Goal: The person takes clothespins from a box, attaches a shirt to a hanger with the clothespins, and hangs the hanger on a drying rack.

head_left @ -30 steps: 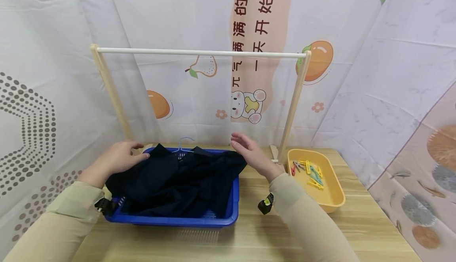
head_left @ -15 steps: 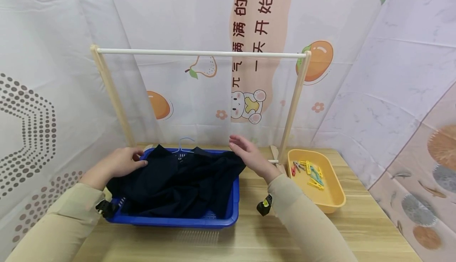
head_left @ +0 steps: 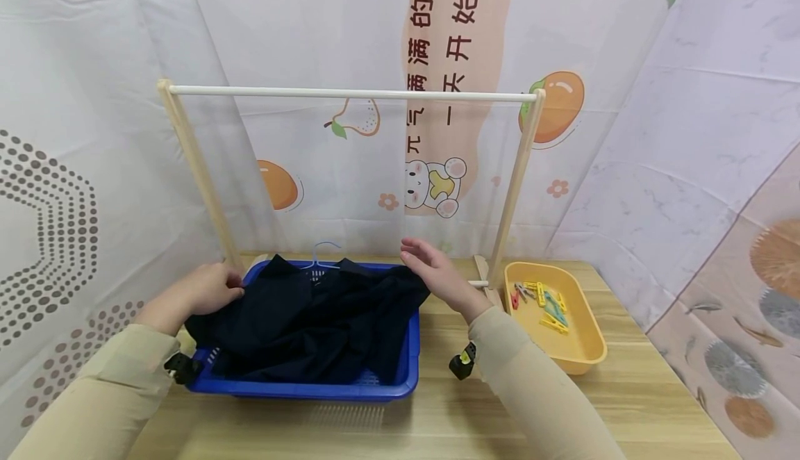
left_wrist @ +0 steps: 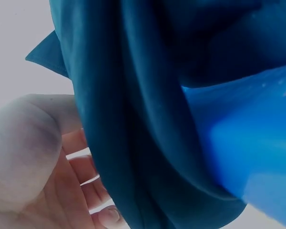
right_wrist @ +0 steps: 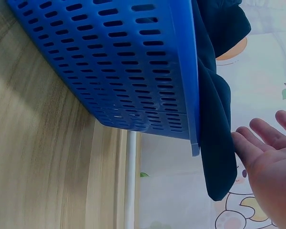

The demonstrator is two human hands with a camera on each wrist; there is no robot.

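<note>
Left sleeve: light beige, cut off at the lower left edge; forearm reaches forward and inward, wrist low over the near-left corner of the blue basket. Left hand: fingers curved, thumb toward the left edge of the navy garment. In the left wrist view the digits run in behind the cloth, most tips covered; whether they pinch it, cannot tell.

Right of this hand, between both hands: garment heaped in the basket, overhanging its rim, folds too dark to separate. Blue hanger at the garment's far edge, hook up; lower part hidden by cloth.

Right hand: palm turned inward, fingers apart and gently bent, nothing gripped. One digit's tip meets or nearly meets the garment's right edge; contact not certain. Forearm angles in from the lower right, sleeve cut off below.

Beyond and above both hands: white rail between wooden posts. Right of the right hand, well apart from the left: yellow tray on the table, near wall partly behind the right sleeve; clothespins inside, some overlapping.
</note>
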